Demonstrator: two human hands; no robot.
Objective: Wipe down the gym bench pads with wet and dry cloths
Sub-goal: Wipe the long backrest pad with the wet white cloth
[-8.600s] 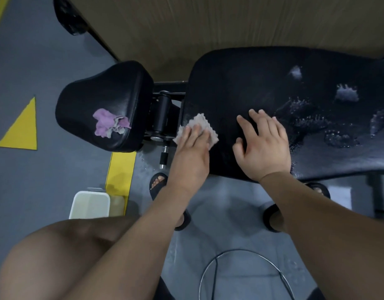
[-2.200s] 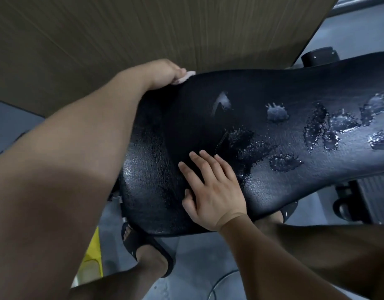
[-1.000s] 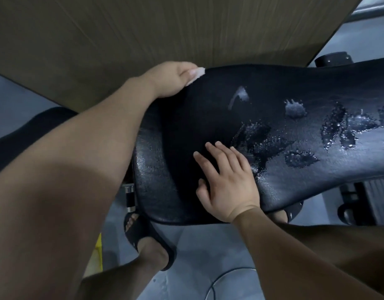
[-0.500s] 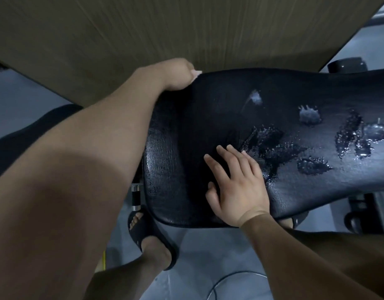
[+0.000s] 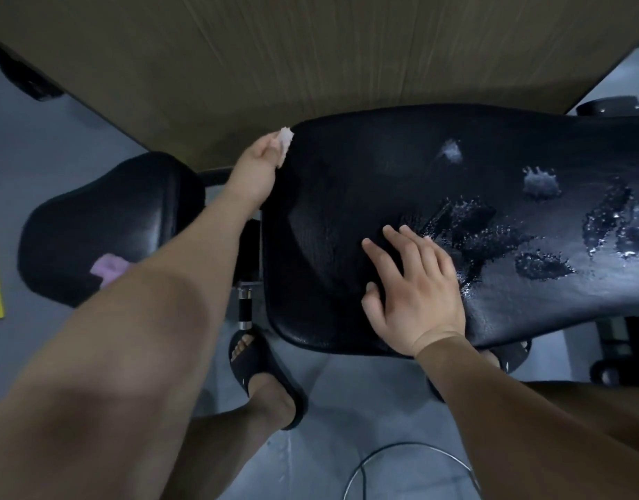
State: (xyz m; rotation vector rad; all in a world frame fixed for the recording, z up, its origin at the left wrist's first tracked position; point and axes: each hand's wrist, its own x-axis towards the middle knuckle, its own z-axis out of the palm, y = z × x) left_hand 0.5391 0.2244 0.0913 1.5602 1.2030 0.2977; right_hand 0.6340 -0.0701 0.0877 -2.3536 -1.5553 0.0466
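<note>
Dim, cool indoor light, seemingly from above. Glints on wet patches (image 5: 599, 229) at right of the back pad (image 5: 346, 211); soft sheen on seat pad (image 5: 105, 218). Cloth (image 5: 284, 138) in left hand (image 5: 260, 164) is brightest spot. Near left forearm (image 5: 130, 337) oversized, soft, smeared. Wide-angle bowing at edges; wooden panel (image 5: 310, 48) streaky. Floor (image 5: 346, 377) under pad shadowed.

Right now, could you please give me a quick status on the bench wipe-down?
Left hand grips small pale cloth at far corner of long black bench pad. Right hand flat on pad. Wet patches unwiped beyond it.
</note>
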